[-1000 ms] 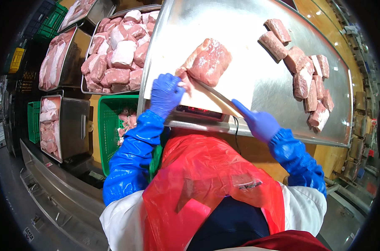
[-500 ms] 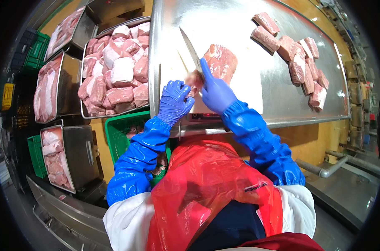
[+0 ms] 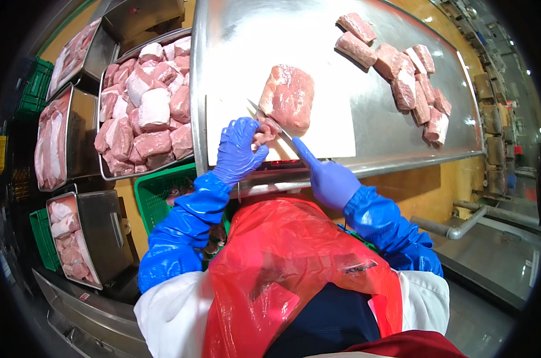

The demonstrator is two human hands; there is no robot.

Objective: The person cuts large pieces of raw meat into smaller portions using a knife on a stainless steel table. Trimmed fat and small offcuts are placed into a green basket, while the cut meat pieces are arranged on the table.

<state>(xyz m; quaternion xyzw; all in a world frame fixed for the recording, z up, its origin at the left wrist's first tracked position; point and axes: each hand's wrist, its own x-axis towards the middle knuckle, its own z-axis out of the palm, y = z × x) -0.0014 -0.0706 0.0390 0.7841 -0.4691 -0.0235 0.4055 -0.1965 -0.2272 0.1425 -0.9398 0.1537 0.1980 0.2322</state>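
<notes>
A block of raw pink meat lies on the white cutting board. At its near left end, a small meat trimming is pinched in the curled fingers of my left hand, gloved in blue-violet. My right hand, gloved the same way, is closed on a knife whose handle it hides, the index finger stretched along the back. The knife blade points away and to the left, running between the block and the trimming; part of it is hidden beneath the trimming.
Several cut meat pieces rest on the steel table at the right. A steel tray heaped with meat chunks stands left of the board, with further meat bins beyond. Below the table edge sits a green basket holding scraps.
My right hand has drawn the knife toward me and to the right. The left hand keeps its hold on the trimming. The whole view has shifted a little.
</notes>
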